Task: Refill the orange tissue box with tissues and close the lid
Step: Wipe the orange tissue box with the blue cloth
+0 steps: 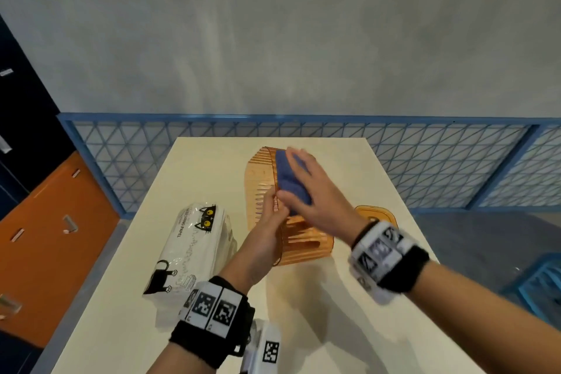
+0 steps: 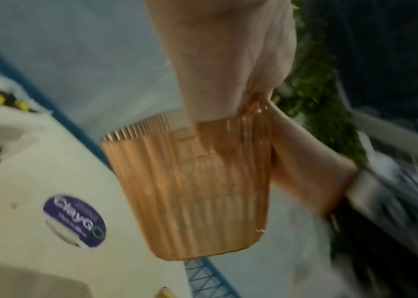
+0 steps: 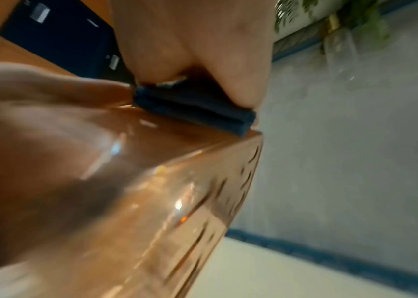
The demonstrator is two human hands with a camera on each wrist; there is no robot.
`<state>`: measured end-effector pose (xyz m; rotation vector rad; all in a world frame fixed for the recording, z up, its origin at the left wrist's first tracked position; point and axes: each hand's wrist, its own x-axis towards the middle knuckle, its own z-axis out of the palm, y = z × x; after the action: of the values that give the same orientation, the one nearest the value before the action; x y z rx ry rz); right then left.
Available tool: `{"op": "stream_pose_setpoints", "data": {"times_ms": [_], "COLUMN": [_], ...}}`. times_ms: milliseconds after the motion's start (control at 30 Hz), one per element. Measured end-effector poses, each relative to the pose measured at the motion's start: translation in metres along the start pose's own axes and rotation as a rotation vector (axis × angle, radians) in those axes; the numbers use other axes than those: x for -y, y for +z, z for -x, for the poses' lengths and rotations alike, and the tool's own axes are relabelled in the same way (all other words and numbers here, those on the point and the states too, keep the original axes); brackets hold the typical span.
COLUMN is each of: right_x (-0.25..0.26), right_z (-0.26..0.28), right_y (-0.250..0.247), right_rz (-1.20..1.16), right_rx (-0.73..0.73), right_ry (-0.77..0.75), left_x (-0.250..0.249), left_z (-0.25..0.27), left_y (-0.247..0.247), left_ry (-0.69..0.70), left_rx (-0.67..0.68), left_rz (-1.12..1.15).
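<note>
The tissue pack (image 1: 194,249), lower left of the head frame on the table (image 1: 349,313), read "WALYING PAPEL" beside black cat drawings; a round sticker (image 2: 74,221) read "ClayG". At centre, the left hand (image 1: 267,234) gripped the rim of the tilted orange tissue box (image 1: 264,179). The right hand (image 1: 315,191) lay with fingers extended on a blue cloth (image 1: 291,179) at the box's opening. The orange lid (image 1: 376,215) lay just right of the box

Cream table (image 1: 349,297), tissue pack (image 1: 194,252), orange lid (image 1: 376,214)
</note>
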<state>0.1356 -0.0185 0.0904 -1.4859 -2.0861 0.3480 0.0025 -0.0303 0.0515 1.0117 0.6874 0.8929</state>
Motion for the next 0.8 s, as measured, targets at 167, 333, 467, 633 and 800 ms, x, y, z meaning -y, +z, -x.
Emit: {"op": "stream_pose_setpoints", "data": {"times_ms": [167, 333, 467, 633, 800], "right_x": [-0.005, 0.002, 0.01, 0.013, 0.006], "right_z": [0.023, -0.026, -0.059, -0.006, 0.027], "right_y": [0.032, -0.004, -0.044, -0.001, 0.039], "right_rz": [0.139, 0.118, -0.096, -0.067, 0.337], "right_rx": [-0.14, -0.185, 0.002, -0.034, -0.062], "right_ry": [-0.141, -0.059, 0.069, -0.167, -0.381], "left_x": [-0.006, -0.011, -0.007, -0.027, -0.021], "left_z": [-0.003, 0.001, 0.007, 0.005, 0.001], "left_y": [-0.002, -0.008, -0.009, -0.025, -0.038], "left_ry": [-0.012, -0.003, -0.022, 0.074, 0.012], "left_rx": [0.003, 0.079, 0.131, 0.089, -0.174], "left_rz": [0.139, 0.083, 0.088, 0.41, 0.231]}}
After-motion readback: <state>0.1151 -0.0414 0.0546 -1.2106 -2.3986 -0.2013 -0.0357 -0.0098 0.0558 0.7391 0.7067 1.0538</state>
